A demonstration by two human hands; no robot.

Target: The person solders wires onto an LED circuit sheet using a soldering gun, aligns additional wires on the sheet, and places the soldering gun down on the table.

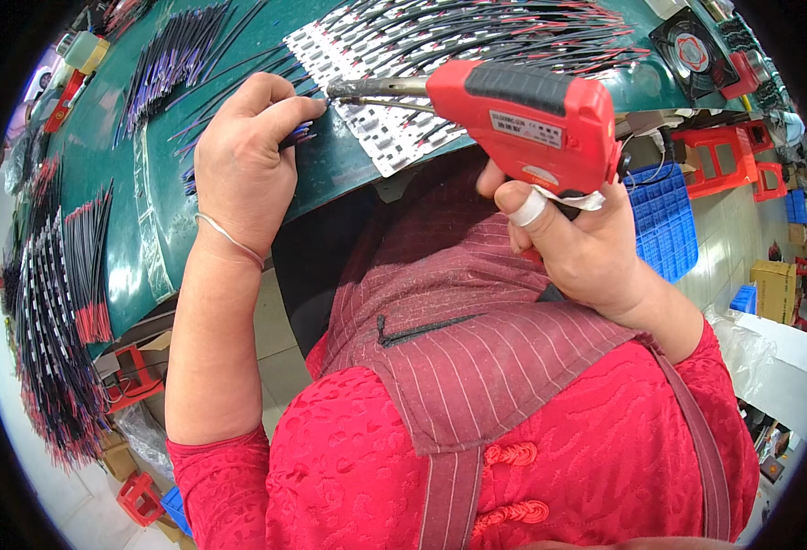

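My right hand (587,243), with white tape round its thumb, grips a red and black soldering gun (522,124) by the handle. The gun's long metal tip points left and reaches the left edge of a white panel of small boards (376,137). Right by that tip, my left hand (247,151) is closed, thumb and forefinger pinched on a thin dark wire whose end is mostly hidden by the fingers. More dark wires with blue-purple ends (298,136) lie beneath this hand. From the panel, rows of black and red wires (513,41) fan out to the right.
The green tabletop (115,266) carries a bundle of purple-ended wires (174,55) at the back left. Wired strips (55,302) hang over its left edge. A black fan (692,55) sits far right. Blue crates (664,220) and red stools (715,156) stand beyond the table.
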